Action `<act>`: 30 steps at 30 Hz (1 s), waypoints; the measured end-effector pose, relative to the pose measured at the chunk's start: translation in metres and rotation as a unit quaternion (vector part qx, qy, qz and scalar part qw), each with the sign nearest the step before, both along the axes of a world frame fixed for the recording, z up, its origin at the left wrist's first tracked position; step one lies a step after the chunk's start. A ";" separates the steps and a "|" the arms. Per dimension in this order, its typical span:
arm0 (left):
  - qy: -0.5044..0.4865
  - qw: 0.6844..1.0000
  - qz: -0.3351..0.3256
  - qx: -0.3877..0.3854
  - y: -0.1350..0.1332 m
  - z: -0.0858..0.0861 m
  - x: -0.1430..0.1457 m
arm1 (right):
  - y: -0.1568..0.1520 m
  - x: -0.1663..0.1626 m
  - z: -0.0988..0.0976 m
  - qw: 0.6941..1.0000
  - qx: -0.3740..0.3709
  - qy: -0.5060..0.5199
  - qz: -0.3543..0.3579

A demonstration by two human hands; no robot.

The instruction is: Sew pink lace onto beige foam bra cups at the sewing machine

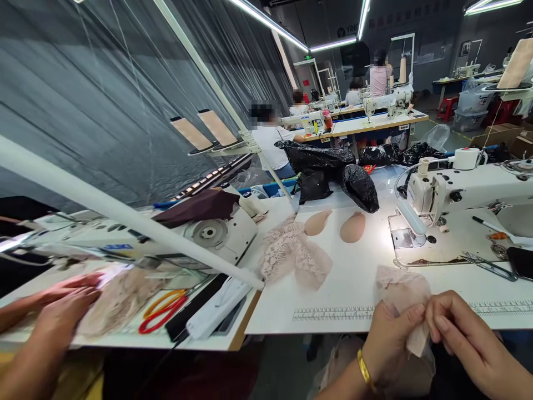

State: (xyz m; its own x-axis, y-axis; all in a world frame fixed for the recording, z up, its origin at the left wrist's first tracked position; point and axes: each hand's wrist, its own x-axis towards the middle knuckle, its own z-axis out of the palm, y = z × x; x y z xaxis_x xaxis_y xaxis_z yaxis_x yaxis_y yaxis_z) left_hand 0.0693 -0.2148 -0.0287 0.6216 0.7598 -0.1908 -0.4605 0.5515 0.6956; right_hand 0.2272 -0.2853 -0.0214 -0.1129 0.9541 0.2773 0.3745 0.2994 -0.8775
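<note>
My left hand, with a gold bracelet at the wrist, is closed on a thin beige piece of sheer fabric at the table's front edge. My right hand pinches the same fabric from the right, its fingers curled close to my left thumb. Part of the cloth hangs below the hands, and its fold between them is hidden. Just beyond stands a white sewing machine. Beige lace fabric lies to the left, beside two beige teardrop-shaped pieces, one of them a cup-like pad.
A printed ruler strip runs along the front edge. Thread snips and a dark phone lie at right. Black plastic bags sit behind. At left, a co-worker's hands hold lace near red-and-yellow-handled scissors.
</note>
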 end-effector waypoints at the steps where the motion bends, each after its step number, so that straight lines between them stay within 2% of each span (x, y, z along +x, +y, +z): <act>1: 0.009 1.000 -0.016 -0.006 0.000 -0.002 0.000 | 0.002 0.004 0.000 1.000 -0.009 -0.010 0.004; 3: 0.042 0.998 -0.040 -0.010 0.002 -0.007 -0.001 | 0.008 0.013 -0.001 0.996 0.033 -0.076 -0.018; 6: 0.100 0.994 -0.035 -0.016 0.002 -0.011 -0.002 | 0.017 0.022 -0.002 0.974 0.125 -0.182 -0.050; 10: 0.120 0.990 -0.055 -0.044 0.003 -0.003 -0.005 | 0.020 0.025 -0.005 0.965 0.147 -0.211 -0.039; 13: 0.093 0.991 -0.098 -0.012 0.006 0.007 -0.007 | 0.017 0.025 -0.006 0.957 0.176 -0.232 -0.019; 16: 0.056 0.990 -0.130 0.022 0.011 0.013 -0.006 | 0.020 0.026 0.000 0.929 0.220 -0.297 0.012; 21: 0.058 0.989 -0.137 -0.012 0.009 0.020 -0.009 | 0.043 0.046 0.015 0.877 0.275 -0.390 0.050; 23: 0.058 0.988 -0.144 -0.021 0.006 0.024 -0.013 | 0.051 0.063 0.014 0.883 0.260 -0.391 0.018; 25: 0.060 0.989 -0.132 -0.018 0.004 0.025 -0.016 | 0.055 0.079 0.010 0.906 0.222 -0.356 -0.048; 28: 0.084 0.996 -0.018 0.000 0.008 0.020 -0.015 | 0.047 0.084 0.001 0.950 0.124 -0.251 -0.140; 30: 0.122 0.991 0.058 0.023 0.013 0.012 -0.012 | 0.038 0.072 -0.006 0.978 0.021 -0.175 -0.115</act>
State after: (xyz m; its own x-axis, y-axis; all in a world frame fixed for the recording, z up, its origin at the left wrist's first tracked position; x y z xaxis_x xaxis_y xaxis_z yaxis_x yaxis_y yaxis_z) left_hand 0.0569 -0.2018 -0.0164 0.4684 0.8351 -0.2883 -0.3346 0.4697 0.8170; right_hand 0.2989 -0.2468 -0.0278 0.0083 0.9538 0.3003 0.7116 0.2053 -0.6720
